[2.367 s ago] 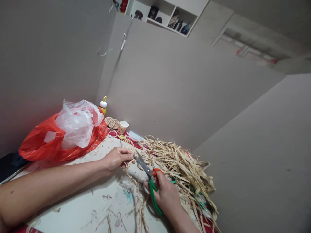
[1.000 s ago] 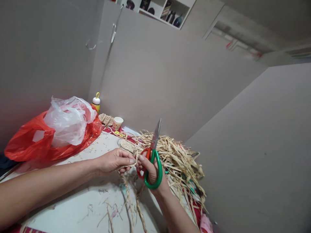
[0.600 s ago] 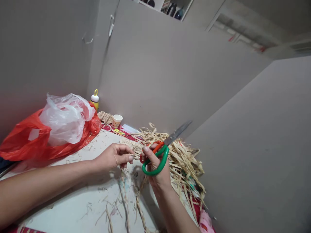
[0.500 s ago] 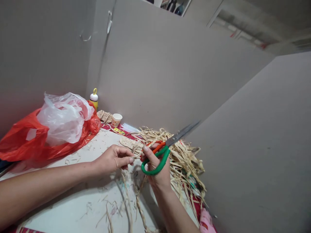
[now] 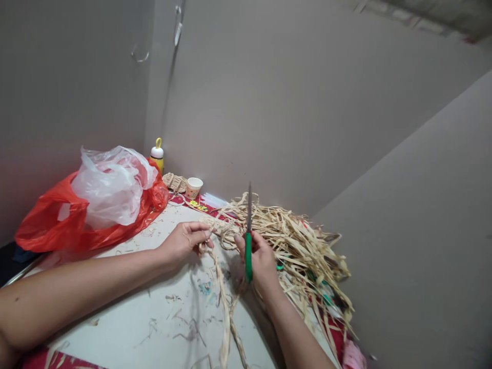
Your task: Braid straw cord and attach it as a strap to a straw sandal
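Observation:
My left hand (image 5: 188, 243) pinches the looped upper end of a twisted straw cord (image 5: 220, 287), whose strands hang down over the white tabletop toward me. To its right, my right hand (image 5: 259, 259) is closed around a pair of green-handled scissors (image 5: 248, 251), seen edge-on with the blades pointing up and away. Just beyond both hands lies a woven straw piece (image 5: 219, 225), partly covered by loose fibres. Against the right hand's far side spreads a large heap of dry straw strips (image 5: 295, 230).
A red plastic bag (image 5: 49, 220) with a clear bag (image 5: 111, 184) on it fills the left side. At the back stand a yellow bottle (image 5: 157, 156), a woven straw sole (image 5: 175, 182) and a paper cup (image 5: 193, 188). Straw scraps litter the white tabletop (image 5: 126, 318). Grey walls enclose the table.
The scissors have turned from pointing up-right to nearly straight up, now edge-on. My right hand has drawn away from my left, which keeps its pinch on the cord. The view has shifted.

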The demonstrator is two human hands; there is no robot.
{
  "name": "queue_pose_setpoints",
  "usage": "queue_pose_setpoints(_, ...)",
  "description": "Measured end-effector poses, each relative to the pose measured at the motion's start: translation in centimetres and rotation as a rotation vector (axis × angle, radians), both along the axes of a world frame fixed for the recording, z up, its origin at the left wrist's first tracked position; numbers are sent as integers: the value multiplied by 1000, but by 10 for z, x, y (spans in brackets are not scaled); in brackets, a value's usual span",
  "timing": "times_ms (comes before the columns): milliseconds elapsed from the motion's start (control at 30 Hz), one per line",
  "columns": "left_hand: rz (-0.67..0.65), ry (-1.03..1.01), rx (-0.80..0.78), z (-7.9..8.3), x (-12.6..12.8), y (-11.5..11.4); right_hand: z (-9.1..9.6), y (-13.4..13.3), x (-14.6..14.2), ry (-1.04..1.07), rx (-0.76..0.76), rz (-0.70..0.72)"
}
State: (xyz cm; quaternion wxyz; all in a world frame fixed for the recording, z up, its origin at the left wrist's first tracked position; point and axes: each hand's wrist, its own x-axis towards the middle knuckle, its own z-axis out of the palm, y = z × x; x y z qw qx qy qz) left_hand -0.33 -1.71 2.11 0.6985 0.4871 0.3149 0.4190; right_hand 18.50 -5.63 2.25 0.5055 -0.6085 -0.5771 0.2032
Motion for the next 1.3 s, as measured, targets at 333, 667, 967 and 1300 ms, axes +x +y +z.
queue_pose_setpoints(333, 170, -4, 29, 1, -12, 24, -18, 0, 3, -757, -138, 30)
queue_pose_setpoints(667, 157, 6, 112, 0, -14, 26, -21, 3, 7, -921, -126, -18)
queue_pose_setpoints(967, 121, 49, 101, 3, -14, 26, -25, 4, 11, -1003, -42, -125)
queue_pose_setpoints(1300, 126, 21, 63, 4, -13, 27, -21, 2, 10, -1022, -63, -142)
